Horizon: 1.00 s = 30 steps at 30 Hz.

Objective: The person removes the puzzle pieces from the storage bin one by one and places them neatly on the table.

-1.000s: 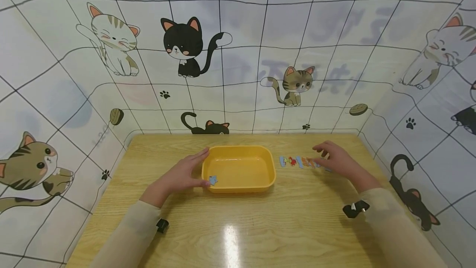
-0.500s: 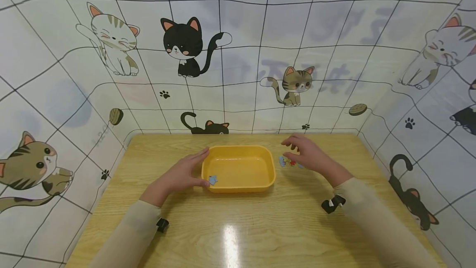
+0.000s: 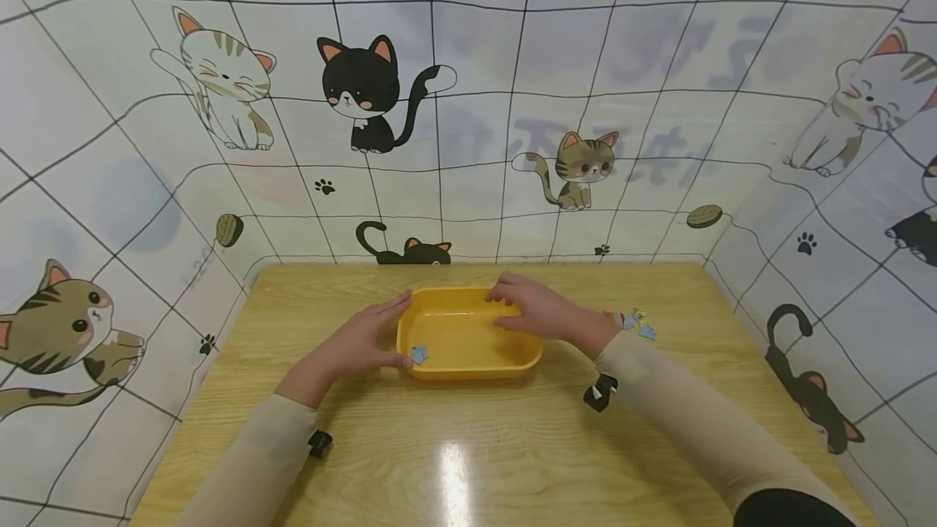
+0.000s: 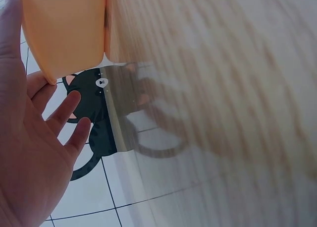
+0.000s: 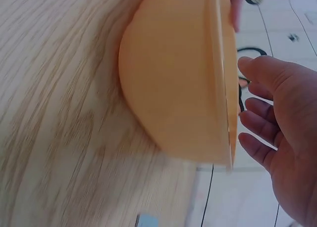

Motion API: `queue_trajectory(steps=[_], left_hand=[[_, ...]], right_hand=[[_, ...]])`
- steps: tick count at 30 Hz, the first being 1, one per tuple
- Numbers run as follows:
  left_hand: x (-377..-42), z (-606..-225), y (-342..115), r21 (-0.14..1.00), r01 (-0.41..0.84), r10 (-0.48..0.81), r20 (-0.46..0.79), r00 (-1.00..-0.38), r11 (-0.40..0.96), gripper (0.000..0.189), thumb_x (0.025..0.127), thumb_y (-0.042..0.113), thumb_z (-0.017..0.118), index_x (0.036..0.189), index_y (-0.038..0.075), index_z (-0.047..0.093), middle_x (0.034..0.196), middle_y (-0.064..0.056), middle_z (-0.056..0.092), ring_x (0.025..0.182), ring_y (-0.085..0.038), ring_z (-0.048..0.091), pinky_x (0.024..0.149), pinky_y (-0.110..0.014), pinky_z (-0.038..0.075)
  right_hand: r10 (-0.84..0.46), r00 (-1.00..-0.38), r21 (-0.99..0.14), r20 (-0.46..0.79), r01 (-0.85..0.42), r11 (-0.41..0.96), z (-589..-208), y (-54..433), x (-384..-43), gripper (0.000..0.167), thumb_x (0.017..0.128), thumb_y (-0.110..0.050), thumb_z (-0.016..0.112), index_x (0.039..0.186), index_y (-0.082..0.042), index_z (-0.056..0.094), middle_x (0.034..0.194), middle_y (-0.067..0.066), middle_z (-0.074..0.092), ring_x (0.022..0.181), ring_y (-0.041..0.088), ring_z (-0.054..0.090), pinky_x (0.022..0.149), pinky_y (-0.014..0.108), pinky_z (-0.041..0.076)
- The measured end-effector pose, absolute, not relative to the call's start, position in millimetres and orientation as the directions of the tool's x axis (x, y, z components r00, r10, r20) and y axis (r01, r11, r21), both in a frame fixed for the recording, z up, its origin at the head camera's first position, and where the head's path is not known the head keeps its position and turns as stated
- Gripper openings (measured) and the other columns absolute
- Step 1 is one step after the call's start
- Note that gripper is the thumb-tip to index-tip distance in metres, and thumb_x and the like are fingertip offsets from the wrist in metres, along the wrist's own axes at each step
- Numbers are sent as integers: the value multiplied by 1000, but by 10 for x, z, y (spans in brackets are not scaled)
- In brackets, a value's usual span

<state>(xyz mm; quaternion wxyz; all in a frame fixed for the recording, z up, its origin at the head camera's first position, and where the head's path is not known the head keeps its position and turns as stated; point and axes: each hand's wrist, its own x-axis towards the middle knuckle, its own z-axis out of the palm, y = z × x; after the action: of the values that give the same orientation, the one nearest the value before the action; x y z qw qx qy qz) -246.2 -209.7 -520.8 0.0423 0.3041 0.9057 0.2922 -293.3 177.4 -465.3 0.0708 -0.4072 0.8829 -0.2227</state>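
A shallow yellow plastic tray [image 3: 476, 374] sits on the wooden table. My left hand [image 3: 355, 340] spans its left end, thumb at the front corner and index finger at the back corner, holding it between them. The left wrist view has the other fingers spread behind the tray. Just beside that thumb, a small blue puzzle-like piece [image 3: 419, 354] lies in the tray. My right hand [image 3: 538, 309] is over the tray's right end, fingers loosely bent. In the right wrist view, thumb and fingers stand apart beside the rim with nothing visible between them.
Several small colourful cut-out pieces [image 3: 635, 320] lie right of the tray, partly covered by my right forearm. The wooden table [image 3: 381, 446] meets a cat-patterned wall covering [image 3: 476, 128] at the back and sides. Each wrist wears a black camera.
My right hand has moved left from over the row of pieces to over the tray, uncovering the pieces farthest right. My left hand and the tray have kept their place.
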Motion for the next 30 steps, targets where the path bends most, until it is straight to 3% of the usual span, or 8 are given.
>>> queue_trajectory(steps=[12, 22, 30], left_hand=[[-2469, -5194, -2088, 559, 501, 562, 75, -824, 660, 116, 85, 59, 93, 175, 13, 35, 183, 2, 23, 164, -37, 31, 130, -64, 28], [-2471, -5226, -2101, 558, 497, 558, 72, -826, 664, 115, 85, 57, 93, 175, 14, 36, 183, 0, 24, 164, -39, 32, 129, -65, 29], [-2477, -5239, -2106, 563, 506, 566, 81, -820, 653, 116, 85, 59, 92, 175, 15, 34, 184, -3, 25, 165, -38, 30, 130, -66, 28]], right_hand=[[-814, -578, -413, -61, -727, 548, -4727, 1216, -2970, 46, 101, -21, 85, 140, -3, 70, 133, 13, 64, 112, 33, 68, 97, 40, 59], [-844, -528, -475, -98, -721, 506, -4856, 849, -3003, 48, 98, -23, 88, 140, -6, 71, 136, 9, 67, 114, 27, 68, 102, 37, 57], [-899, -430, -444, -80, -792, 419, -5113, 630, -3061, 42, 98, -22, 87, 136, -10, 74, 134, 3, 68, 114, 15, 67, 105, 27, 54]])
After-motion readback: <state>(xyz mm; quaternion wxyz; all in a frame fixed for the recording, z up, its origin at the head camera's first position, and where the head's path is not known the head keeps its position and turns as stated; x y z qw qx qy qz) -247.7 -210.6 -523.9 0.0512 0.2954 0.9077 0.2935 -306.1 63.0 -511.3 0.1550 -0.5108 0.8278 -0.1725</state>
